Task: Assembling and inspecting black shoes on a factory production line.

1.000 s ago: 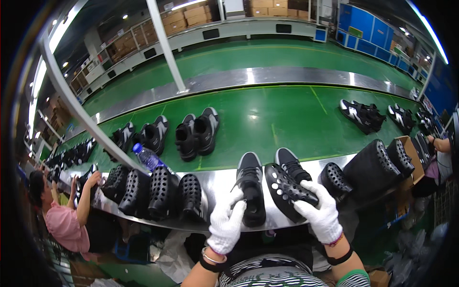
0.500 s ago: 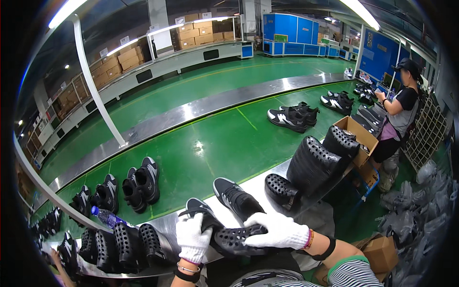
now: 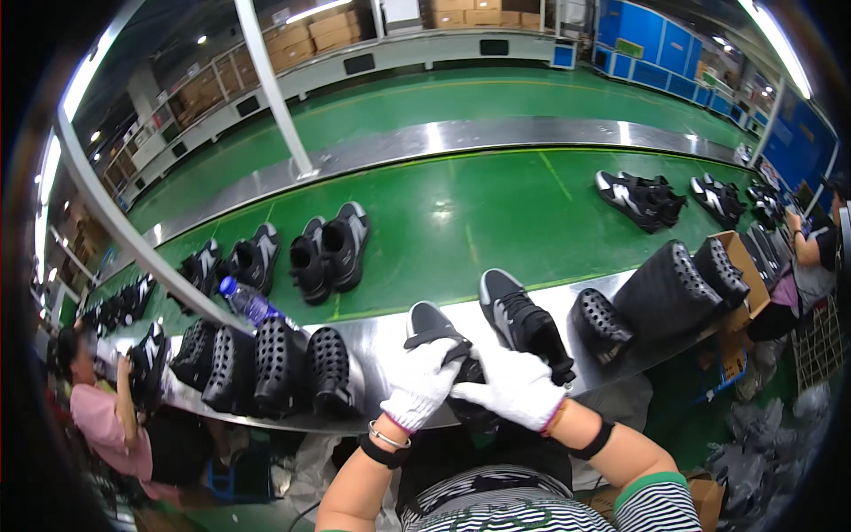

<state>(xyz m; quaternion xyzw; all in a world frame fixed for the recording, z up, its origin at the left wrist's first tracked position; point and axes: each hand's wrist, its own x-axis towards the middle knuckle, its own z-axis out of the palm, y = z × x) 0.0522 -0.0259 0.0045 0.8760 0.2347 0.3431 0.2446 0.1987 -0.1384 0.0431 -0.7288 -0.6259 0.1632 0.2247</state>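
A black and grey sneaker (image 3: pixel 429 321) stands at the bench edge in front of me, toe pointing away. My left hand (image 3: pixel 420 383), in a white knit glove, is closed on its left side by the strap and opening. My right hand (image 3: pixel 517 387), gloved the same way, is closed over the heel end, its thumb reaching toward the left hand. Both hands cover the shoe's opening, and no perforated insole shows between them. Just to the right stands the matching sneaker (image 3: pixel 521 312), touched by neither hand's visible fingers.
Stacks of black perforated insoles (image 3: pixel 282 365) line the bench at left, beside a bottle (image 3: pixel 251 303). More insole stacks (image 3: pixel 671 285) and a cardboard box (image 3: pixel 746 282) stand at right. Sneaker pairs (image 3: pixel 330 251) sit along the green belt (image 3: pixel 417 230). People work at both sides.
The view has swung right and down, bringing in a person at left. The perforated insole my right hand held over the sneaker is now out of sight, and that hand is over the heel.
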